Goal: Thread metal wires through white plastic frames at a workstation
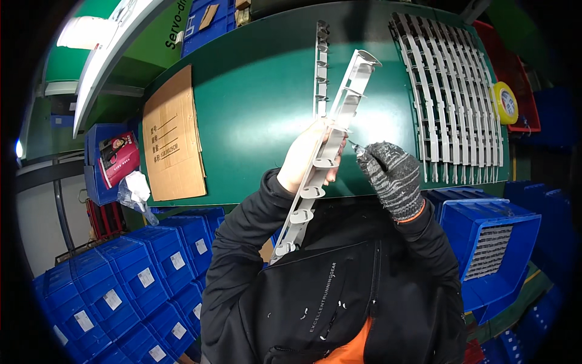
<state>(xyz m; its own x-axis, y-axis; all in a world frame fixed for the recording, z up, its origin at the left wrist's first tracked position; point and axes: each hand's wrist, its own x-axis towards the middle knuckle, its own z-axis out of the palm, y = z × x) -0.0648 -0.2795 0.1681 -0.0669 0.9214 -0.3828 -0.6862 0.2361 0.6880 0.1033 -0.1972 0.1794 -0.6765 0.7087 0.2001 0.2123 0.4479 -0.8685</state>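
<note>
My bare left hand (299,159) is closed around a long pale-grey strip (332,145) with rounded, curved tabs along its length. The strip slants from near my body up over the green table (254,103). On the strip's right side is my right hand (395,179), in a dark striped knit glove, fingers pinched together. A thin dark tip pokes from those fingers toward the strip; what it belongs to is hidden. Beyond my left hand, another tabbed strip (321,70) lies on the tabletop.
Several similar strips (451,100) lie side by side at the right, beside a yellow tape roll (504,103). Flattened cardboard (176,133) covers the table's left end. Blue crates (145,276) stack at lower left; a blue crate (494,273) holding strips stands at lower right.
</note>
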